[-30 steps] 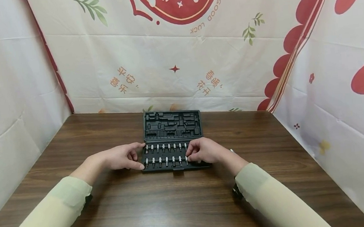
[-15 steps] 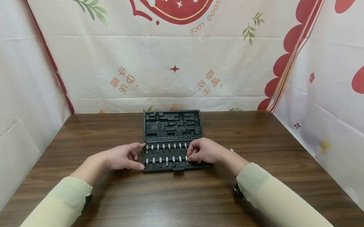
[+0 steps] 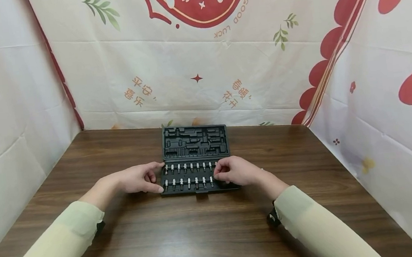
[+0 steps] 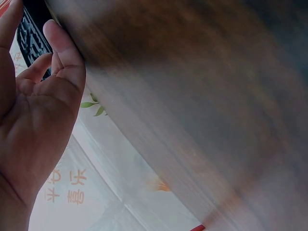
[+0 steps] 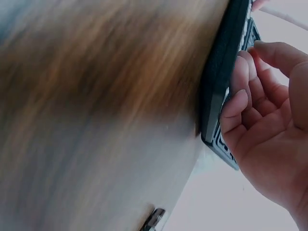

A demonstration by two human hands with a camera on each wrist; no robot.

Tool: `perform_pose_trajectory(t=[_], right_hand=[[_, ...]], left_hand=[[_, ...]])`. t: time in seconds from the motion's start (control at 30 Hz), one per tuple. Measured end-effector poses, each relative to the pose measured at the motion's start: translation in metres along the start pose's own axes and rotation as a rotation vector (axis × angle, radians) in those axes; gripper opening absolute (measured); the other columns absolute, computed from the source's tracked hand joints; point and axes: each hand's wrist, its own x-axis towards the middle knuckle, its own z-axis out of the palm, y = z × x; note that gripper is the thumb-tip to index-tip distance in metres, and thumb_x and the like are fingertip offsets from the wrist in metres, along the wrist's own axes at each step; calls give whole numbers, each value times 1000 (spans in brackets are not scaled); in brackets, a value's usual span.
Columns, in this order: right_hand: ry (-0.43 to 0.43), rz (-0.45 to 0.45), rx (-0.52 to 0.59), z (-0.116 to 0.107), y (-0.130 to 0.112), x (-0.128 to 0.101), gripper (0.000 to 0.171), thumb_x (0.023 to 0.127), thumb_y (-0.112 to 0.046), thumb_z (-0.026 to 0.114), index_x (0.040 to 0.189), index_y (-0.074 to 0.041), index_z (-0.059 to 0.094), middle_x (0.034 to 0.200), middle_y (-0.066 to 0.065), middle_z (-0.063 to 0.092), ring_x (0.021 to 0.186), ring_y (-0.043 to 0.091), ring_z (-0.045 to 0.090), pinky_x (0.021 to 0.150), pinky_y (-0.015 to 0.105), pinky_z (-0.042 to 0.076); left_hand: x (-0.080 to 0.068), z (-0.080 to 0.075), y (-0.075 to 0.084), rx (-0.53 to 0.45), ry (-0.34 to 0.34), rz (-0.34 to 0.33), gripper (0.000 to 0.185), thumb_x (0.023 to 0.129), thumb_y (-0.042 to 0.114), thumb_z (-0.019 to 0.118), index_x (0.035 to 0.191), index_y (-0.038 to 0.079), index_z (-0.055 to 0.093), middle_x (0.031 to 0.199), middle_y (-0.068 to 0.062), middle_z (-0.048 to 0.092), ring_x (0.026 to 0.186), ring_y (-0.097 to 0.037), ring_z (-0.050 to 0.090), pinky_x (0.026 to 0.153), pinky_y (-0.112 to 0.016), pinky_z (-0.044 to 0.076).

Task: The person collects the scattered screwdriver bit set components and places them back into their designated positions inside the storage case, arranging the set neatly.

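An open black plastic case (image 3: pixel 186 192) with silver bit sockets standing in two rows lies toward the back of the table. Its moulded lid (image 3: pixel 195 140) is folded back. My left hand (image 3: pixel 133 179) touches the left side of the case, thumb at the near corner and index finger by the hinge. Over the right end is my right hand (image 3: pixel 241 171), with thumb and index fingertips close together beside the last visible front-row bit socket (image 3: pixel 211 181). No object shows between those fingertips in the right wrist view, and the hand hides that end of the rows.
A small shiny metal piece (image 5: pixel 153 219) lies on the wooden table (image 3: pixel 180 240) beyond my right wrist. Printed cloth (image 3: pixel 198 54) hangs along the back and both sides of the table.
My right hand has shifted slightly right, off the last visible front-row bit socket, which now shows fully upright in the case. My left hand stays in place.
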Motion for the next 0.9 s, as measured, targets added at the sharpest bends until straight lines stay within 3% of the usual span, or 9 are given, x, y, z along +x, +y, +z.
perform_pose_trajectory(t=[0.23, 0.57, 0.7, 0.9], right_hand=[[54, 22, 49, -20, 11, -15, 12, 109, -24, 70, 110, -14, 77, 97, 6, 72, 83, 23, 68, 74, 37, 54], [136, 72, 58, -47, 40, -38, 22, 109, -24, 69, 118, -5, 76, 102, 15, 71, 84, 24, 68, 69, 35, 54], [149, 105, 52, -55, 52, -49, 24, 110, -26, 68, 120, -5, 75, 101, 16, 70, 83, 25, 66, 66, 36, 53], [155, 129, 41, -63, 68, -62, 23, 110, -25, 68, 119, -5, 75, 99, 14, 70, 84, 23, 64, 72, 34, 54]], left_hand=[[-1, 0, 2, -2, -2, 10, 94, 99, 38, 84, 171, 5, 34, 111, -10, 63, 88, -18, 60, 80, -35, 51], [0, 0, 1, 1, -2, 15, 92, 99, 38, 83, 171, 5, 35, 110, -9, 63, 88, -18, 59, 81, -36, 50], [0, 0, 2, 10, 4, 14, 91, 99, 38, 83, 170, 6, 36, 109, -9, 64, 88, -19, 59, 81, -35, 50], [0, 0, 3, 21, 8, 11, 91, 99, 38, 83, 170, 6, 37, 109, -9, 65, 90, -19, 59, 81, -35, 50]])
